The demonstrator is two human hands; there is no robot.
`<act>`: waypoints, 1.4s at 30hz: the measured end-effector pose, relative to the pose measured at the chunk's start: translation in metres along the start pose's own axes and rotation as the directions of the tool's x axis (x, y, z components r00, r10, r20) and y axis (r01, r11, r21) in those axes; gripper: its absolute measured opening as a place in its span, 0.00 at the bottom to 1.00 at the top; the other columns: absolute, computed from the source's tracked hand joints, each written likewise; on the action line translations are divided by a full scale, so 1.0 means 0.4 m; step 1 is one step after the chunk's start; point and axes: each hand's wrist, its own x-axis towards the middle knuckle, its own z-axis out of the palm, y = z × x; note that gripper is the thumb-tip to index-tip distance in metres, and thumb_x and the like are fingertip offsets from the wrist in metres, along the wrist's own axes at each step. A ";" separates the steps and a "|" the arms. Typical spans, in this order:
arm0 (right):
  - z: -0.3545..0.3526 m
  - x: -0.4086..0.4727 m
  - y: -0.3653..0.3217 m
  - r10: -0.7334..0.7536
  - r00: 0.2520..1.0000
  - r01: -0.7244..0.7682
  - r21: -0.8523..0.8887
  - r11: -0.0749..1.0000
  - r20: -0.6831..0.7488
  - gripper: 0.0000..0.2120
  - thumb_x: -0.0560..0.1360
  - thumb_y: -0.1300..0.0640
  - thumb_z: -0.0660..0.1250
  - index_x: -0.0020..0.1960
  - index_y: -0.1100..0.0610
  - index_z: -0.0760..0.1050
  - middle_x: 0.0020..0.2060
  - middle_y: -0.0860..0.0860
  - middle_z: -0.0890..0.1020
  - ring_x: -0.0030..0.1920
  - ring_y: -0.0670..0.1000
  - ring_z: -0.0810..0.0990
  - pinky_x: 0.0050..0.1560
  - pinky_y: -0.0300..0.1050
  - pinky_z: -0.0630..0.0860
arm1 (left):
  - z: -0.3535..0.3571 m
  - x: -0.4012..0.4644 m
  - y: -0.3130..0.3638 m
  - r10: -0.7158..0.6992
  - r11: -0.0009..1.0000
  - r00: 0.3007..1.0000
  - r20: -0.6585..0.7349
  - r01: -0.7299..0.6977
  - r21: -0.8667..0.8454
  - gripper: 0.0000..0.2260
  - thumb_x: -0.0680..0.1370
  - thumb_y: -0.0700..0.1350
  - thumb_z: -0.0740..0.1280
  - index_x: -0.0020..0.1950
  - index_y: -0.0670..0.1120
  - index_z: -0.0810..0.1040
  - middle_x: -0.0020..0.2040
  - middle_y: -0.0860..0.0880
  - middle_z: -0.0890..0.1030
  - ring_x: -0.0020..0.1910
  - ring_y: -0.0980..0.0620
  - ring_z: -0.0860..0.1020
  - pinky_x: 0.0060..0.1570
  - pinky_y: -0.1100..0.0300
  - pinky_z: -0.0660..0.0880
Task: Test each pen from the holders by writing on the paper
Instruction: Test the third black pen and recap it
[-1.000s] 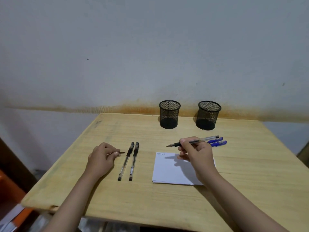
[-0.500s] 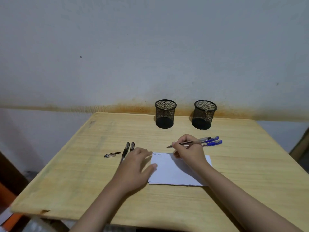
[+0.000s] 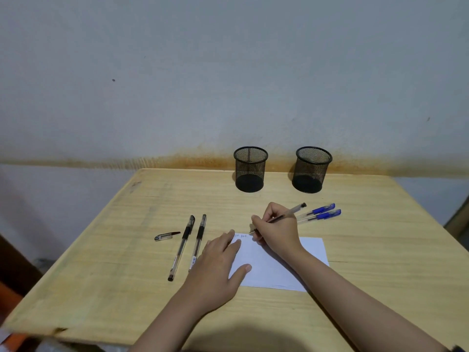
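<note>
Pale grey wall behind, rust-coloured stain along its foot, and a light wooden table pushed against it. Up at the far edge, two black mesh holders: left holder and right holder, upright, apart from each other, nothing visible inside either.

Down toward the middle, white paper lying flat, a few small written marks near its far left corner. Left hand flat on the near left part of the sheet, fingers straight and lightly spread, pressing it down, thumb out across the paper. Right hand at the sheet's far edge, fingers curled and pinching a clear pen with a dark end, barrel slanting up toward the far right, tip right at the paper's far edge beside the marks. Whether the tip touches the sheet, cannot tell.

Just beyond that hand, toward the right edge, two blue-capped pens side by side on the wood. Left of the paper, two black pens lying nearly parallel, caps pointing to the far edge, the nearer one partly under the left hand. Further left, a loose pen cap lying alone on the table.
</note>
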 end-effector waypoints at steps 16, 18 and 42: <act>0.005 0.000 0.007 -0.048 0.998 0.051 -0.086 0.995 0.038 0.10 0.70 0.71 0.66 0.33 0.66 0.66 0.29 0.73 0.74 0.23 0.54 0.78 0.22 0.39 0.74 | 0.011 0.001 -0.003 -0.004 0.998 1.000 0.023 0.002 0.058 0.31 0.75 0.63 0.45 0.74 0.51 0.57 0.78 0.53 0.52 0.76 0.55 0.51 0.73 0.56 0.52; 0.005 0.002 0.008 -0.047 0.997 0.052 -0.091 0.994 0.053 0.12 0.69 0.71 0.66 0.32 0.63 0.66 0.29 0.73 0.74 0.24 0.54 0.79 0.22 0.39 0.74 | 0.013 0.000 -0.004 -0.007 0.997 1.000 0.030 0.004 0.071 0.29 0.76 0.62 0.46 0.74 0.51 0.56 0.78 0.54 0.51 0.75 0.55 0.50 0.73 0.57 0.51; 0.010 0.006 0.019 -0.041 0.999 0.038 -0.093 0.995 -0.023 0.13 0.69 0.71 0.66 0.32 0.62 0.65 0.26 0.61 0.72 0.24 0.57 0.77 0.22 0.40 0.74 | 0.016 0.002 -0.008 -0.009 0.998 1.000 0.022 0.007 0.067 0.28 0.76 0.61 0.48 0.74 0.51 0.56 0.78 0.55 0.51 0.76 0.55 0.50 0.73 0.57 0.53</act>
